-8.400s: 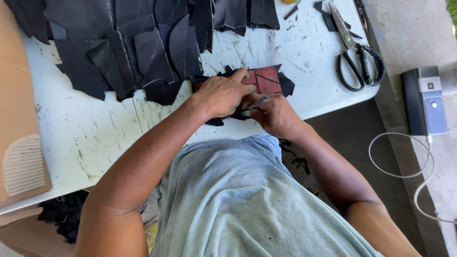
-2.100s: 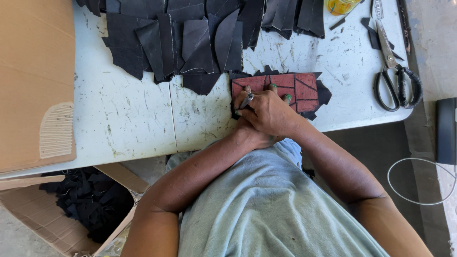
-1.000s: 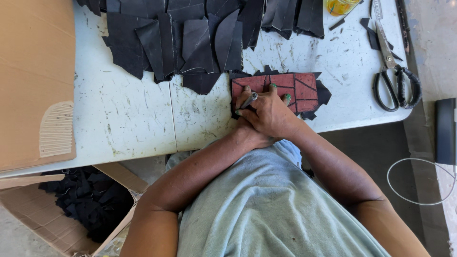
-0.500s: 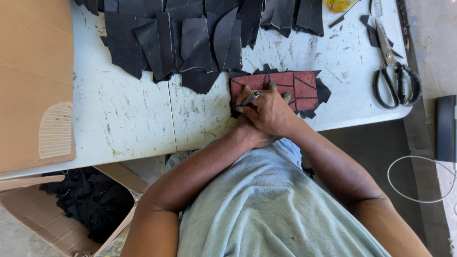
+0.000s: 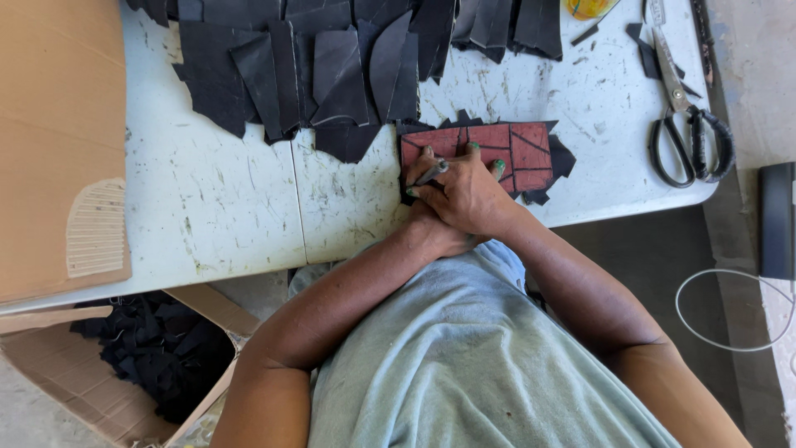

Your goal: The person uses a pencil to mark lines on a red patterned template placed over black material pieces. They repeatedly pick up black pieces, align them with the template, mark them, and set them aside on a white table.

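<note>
A red rectangular template (image 5: 518, 149) marked with black lines lies on a black leather piece (image 5: 561, 159) near the front edge of the white table (image 5: 215, 216). My right hand (image 5: 466, 195) rests on the template's left part and grips a dark pen (image 5: 432, 172), whose tip points at the template's left edge. My left hand (image 5: 433, 238) crosses under the right one. Only its wrist shows clearly, and its fingers are mostly hidden.
Several cut black leather pieces (image 5: 332, 58) are spread over the back of the table. Large black scissors (image 5: 688, 133) lie at the right. A cardboard sheet (image 5: 58, 141) covers the left end. A cardboard box of black scraps (image 5: 157, 357) stands below. A white cable (image 5: 730, 319) lies on the floor.
The right hand and pen have shifted slightly along the left end of the red template. Earlier, the left hand lay in the open, flat on the template.
</note>
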